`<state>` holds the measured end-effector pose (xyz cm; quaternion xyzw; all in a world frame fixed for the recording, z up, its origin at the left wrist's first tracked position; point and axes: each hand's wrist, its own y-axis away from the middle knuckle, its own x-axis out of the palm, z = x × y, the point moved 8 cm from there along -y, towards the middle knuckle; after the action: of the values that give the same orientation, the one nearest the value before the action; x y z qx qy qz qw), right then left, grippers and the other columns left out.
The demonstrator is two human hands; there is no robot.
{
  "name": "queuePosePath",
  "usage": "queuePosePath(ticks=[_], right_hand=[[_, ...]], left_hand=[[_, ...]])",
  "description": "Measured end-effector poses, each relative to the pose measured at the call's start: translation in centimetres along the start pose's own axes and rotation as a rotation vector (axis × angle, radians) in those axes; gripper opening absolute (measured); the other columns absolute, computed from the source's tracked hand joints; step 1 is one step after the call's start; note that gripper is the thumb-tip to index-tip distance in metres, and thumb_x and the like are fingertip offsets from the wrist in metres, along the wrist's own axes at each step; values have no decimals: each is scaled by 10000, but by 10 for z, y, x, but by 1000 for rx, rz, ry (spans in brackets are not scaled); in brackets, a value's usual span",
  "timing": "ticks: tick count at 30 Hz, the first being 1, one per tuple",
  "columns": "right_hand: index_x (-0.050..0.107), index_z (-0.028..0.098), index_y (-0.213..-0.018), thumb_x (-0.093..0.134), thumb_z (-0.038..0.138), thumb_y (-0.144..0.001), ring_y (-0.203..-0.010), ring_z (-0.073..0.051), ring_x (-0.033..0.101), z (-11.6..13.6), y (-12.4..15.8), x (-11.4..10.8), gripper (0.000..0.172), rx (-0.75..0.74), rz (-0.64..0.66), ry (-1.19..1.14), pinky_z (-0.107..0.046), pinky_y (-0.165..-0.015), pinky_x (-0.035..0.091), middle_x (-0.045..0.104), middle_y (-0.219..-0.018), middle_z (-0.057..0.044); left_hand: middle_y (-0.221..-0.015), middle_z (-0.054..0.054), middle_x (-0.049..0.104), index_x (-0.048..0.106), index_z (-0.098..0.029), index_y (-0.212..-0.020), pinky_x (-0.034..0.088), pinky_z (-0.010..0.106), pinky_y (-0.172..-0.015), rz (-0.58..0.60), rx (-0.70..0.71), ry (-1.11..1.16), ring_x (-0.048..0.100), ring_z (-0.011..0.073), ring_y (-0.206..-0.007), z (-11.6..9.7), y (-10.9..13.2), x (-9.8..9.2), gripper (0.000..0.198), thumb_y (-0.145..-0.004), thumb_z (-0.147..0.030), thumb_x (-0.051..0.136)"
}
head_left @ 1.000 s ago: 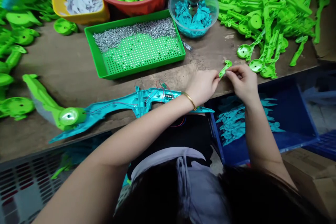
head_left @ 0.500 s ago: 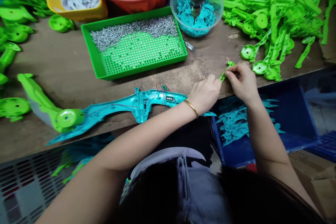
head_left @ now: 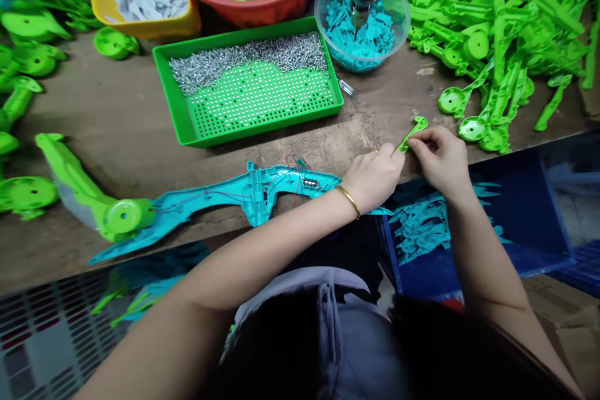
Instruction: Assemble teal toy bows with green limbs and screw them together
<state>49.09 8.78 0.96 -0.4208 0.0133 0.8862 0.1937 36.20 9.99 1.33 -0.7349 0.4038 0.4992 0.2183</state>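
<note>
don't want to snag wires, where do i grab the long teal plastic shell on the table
Likely from above: pinch the long teal plastic shell across its outer walls at the middle grip stub: it lies open side up, with thin red wires inside.

Single head-worn view, sited above the person's own head and pitched steeply forward and down, so dark hair (head_left: 328, 350) and both forearms fill the near edge. Close range: the tabletop (head_left: 117, 112) spans the frame left to right, with the left hand (head_left: 372, 175) and right hand (head_left: 440, 159) just right of centre at its near edge. The far edge of frame cuts through the red bowl (head_left: 262, 9), and a blue crate (head_left: 515, 225) shows below the tabletop, near right.
</note>
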Motion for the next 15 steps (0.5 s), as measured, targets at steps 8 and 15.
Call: queuePosePath(ticks=[8, 15], right_hand=[[637, 193, -831, 631, 304, -795, -525, -117, 548, -11, 4, 3, 117, 130, 11, -173, -277, -496, 451, 656, -750, -15], [624, 199, -793, 626, 310, -798, -608, -146, 582, -5, 1, 1, 111, 53, -26, -36, -309, -586, 490, 641, -743, -23]], left_hand=[[-960, 107, 578, 597, -142, -1076, 485, 329, -636, -15, 9, 36, 657, 232, -828, 1, 0, -2, 277, -936, -116, 359], [-965, 108, 578, 595, -141, -1073, 466, 322, -628, -7, 8, 37, 659, 231, -837, 1, -1, -1, 284, -941, -121, 345]])
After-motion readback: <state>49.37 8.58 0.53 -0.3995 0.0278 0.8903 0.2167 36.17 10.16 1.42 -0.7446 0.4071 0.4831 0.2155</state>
